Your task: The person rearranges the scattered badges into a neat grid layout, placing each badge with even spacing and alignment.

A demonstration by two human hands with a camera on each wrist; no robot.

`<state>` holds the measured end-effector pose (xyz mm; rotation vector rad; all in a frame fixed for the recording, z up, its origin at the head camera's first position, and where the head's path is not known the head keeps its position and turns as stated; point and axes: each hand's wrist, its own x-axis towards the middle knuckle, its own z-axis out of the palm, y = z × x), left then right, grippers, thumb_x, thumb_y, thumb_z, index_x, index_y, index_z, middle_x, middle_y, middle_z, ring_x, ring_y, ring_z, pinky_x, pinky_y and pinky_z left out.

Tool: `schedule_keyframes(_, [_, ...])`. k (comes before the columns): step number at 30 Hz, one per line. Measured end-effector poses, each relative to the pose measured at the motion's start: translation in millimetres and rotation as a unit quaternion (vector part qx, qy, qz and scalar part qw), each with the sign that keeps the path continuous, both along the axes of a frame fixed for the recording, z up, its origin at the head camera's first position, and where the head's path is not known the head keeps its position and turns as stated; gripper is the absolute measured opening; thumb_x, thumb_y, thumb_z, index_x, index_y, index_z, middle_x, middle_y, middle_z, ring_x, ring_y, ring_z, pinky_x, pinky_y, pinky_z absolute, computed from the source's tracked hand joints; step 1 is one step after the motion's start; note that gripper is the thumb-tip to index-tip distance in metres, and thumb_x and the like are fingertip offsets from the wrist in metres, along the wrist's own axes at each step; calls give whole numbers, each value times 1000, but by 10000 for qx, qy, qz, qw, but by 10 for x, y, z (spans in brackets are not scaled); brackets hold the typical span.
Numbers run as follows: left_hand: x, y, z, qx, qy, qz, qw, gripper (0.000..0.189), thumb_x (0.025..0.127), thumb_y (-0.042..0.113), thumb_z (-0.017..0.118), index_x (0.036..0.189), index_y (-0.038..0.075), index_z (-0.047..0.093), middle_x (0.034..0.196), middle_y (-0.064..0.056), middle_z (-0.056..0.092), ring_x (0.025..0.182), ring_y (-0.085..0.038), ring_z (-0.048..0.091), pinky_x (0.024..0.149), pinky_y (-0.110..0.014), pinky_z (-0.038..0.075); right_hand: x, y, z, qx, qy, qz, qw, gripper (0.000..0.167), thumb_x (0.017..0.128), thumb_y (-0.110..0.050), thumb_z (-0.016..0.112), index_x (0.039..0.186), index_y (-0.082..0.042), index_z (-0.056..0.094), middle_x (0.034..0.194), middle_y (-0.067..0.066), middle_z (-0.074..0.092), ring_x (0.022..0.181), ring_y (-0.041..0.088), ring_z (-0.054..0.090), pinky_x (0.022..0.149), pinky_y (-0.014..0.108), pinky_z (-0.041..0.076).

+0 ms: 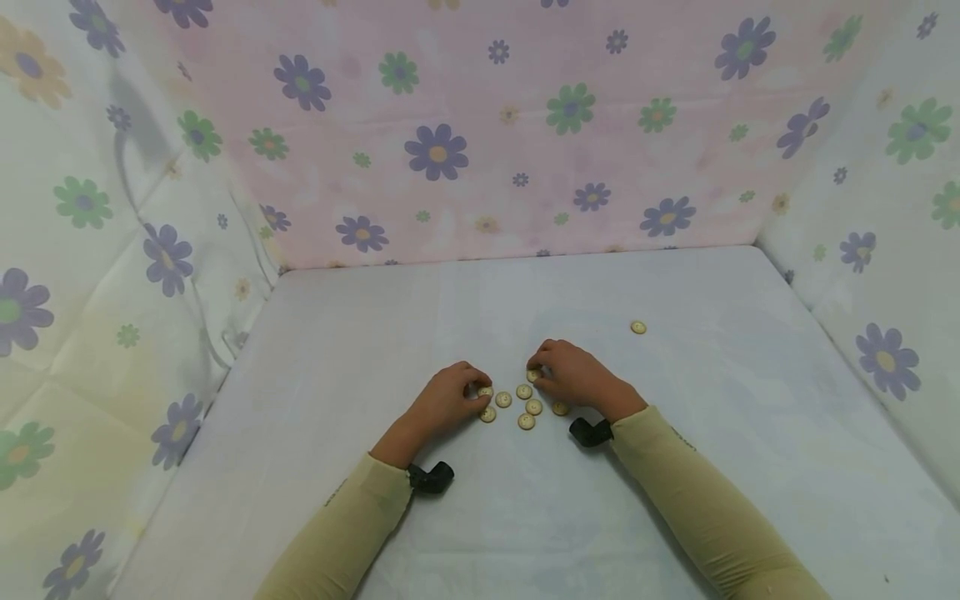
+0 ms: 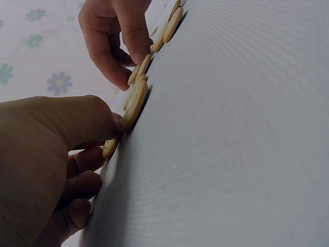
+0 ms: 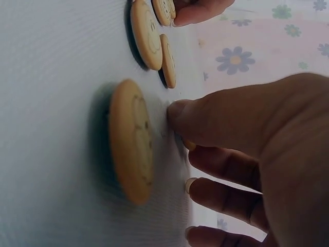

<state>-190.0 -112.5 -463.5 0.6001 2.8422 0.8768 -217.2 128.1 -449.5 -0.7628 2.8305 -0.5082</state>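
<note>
Several small round wooden discs with line drawings on them lie loosely grouped on the white table. My left hand pinches one wooden disc between thumb and forefinger at the left of the group. Just below that thumb lies another disc. At the group's upper right, my right hand has thumb and fingers around a disc, partly hidden behind the thumb in the right wrist view. One more disc lies under the right wrist, and a large-looking disc shows close by in the right wrist view.
A single disc lies apart, farther back to the right. The white table meets a pink flowered cloth at the back, with flowered cloth at both sides. Black wrist cameras sit at the sleeve cuffs.
</note>
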Motion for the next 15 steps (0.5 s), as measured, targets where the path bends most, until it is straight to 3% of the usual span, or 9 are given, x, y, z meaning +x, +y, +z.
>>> schedule_keyframes(15, [13,1,12,15,38,-25,10000,19,86,22,71,103,13,72,97,3,62,78,-10,51,72,-28,44,5,26,26,34,124,-165,9998,30,92,-24,65,118,-11,69,114,4,65,107,21,60,93,40,49])
